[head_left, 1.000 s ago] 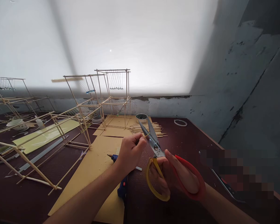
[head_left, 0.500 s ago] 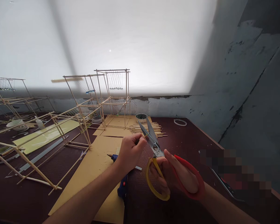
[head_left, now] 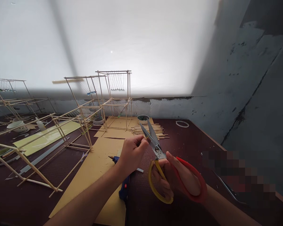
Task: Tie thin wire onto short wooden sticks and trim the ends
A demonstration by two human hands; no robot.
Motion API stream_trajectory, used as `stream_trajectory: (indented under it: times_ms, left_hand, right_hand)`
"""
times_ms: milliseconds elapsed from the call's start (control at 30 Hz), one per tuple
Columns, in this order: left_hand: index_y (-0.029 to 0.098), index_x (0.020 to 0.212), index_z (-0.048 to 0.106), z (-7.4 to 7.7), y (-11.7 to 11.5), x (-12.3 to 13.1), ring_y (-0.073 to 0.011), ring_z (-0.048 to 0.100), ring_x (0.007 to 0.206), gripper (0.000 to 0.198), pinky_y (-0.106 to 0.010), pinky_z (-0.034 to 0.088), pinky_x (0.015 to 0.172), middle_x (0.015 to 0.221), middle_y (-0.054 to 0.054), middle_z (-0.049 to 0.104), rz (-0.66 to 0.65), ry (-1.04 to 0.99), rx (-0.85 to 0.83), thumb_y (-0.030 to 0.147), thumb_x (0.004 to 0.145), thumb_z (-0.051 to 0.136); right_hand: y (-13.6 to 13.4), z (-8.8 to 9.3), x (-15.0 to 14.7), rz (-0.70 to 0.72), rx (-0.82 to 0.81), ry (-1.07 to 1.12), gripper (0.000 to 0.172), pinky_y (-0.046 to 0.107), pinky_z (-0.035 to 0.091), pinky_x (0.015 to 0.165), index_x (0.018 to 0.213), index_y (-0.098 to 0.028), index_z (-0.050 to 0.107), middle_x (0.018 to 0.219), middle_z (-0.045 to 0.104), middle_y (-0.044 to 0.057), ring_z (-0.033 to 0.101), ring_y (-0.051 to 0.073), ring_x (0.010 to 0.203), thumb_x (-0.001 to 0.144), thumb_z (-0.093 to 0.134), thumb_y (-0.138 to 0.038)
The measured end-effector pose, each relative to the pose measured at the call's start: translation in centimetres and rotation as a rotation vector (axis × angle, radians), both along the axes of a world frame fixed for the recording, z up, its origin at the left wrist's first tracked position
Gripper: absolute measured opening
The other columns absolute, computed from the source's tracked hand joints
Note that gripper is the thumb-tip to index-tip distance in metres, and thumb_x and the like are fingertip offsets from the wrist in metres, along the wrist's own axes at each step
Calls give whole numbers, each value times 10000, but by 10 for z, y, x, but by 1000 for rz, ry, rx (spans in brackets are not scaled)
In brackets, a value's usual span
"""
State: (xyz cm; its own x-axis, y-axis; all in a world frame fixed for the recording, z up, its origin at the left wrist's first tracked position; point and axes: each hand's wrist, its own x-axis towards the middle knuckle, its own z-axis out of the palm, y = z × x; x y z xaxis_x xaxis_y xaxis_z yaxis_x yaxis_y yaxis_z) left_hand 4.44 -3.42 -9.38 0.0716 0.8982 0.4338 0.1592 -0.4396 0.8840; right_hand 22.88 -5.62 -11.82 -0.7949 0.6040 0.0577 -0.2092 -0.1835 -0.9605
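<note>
My right hand (head_left: 179,180) grips a pair of scissors (head_left: 155,147) with one yellow and one red handle loop, the steel blades pointing up and away, a little apart. My left hand (head_left: 132,153) is closed in a pinch on a short thin stick (head_left: 146,137), whose tip lies between the blades. Both hands hover over a dark red table (head_left: 184,141). A blue glue gun (head_left: 124,188) lies on the table under my left wrist.
Yellow cardboard sheets (head_left: 99,166) cover the table's middle. Several tall stick frames (head_left: 85,103) with hanging beads stand left and behind. A pile of sticks (head_left: 153,130), a small tin (head_left: 143,118), a white ring (head_left: 182,123) and a white bowl (head_left: 16,125) lie around. Grey wall at right.
The scissor blades have closed a little around the stick. Both hands stay nearly in place.
</note>
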Motion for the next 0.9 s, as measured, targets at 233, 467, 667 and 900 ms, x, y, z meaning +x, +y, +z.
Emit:
stream_trajectory:
  times_ms: [233,467,667,900]
  left_hand:
    - [190,587,329,0,-1,1,-98,263,562,309,-266,200,535,570,45,280,19,50,6,248,861,459]
    - [187,582,341,1,-1,2,-97,277,558,314,-267,204,539,564,43,295,26,75,1,273,859,462]
    - [185,586,352,2,-4,3,-97,273,562,291,-266,200,540,567,42,300,34,85,-3,258,843,465]
    - [189,585,348,3,-4,2,-99,257,561,291,-273,194,532,570,40,285,22,77,-16,253,842,467]
  right_hand:
    - [-3,3,-2,33,-36,45,805,288,417,535,814,-140,543,639,413,-11,416,121,503,902,110,-813]
    - [-1,-1,-4,23,33,50,779,307,431,559,839,-146,537,681,432,7,449,143,545,917,107,-790]
    - [-2,0,-2,5,13,35,736,284,407,523,805,-161,511,631,411,-20,411,120,486,929,130,-778]
    - [-1,-3,-1,13,18,31,745,273,394,509,817,-163,510,624,414,-23,421,117,477,923,116,-786]
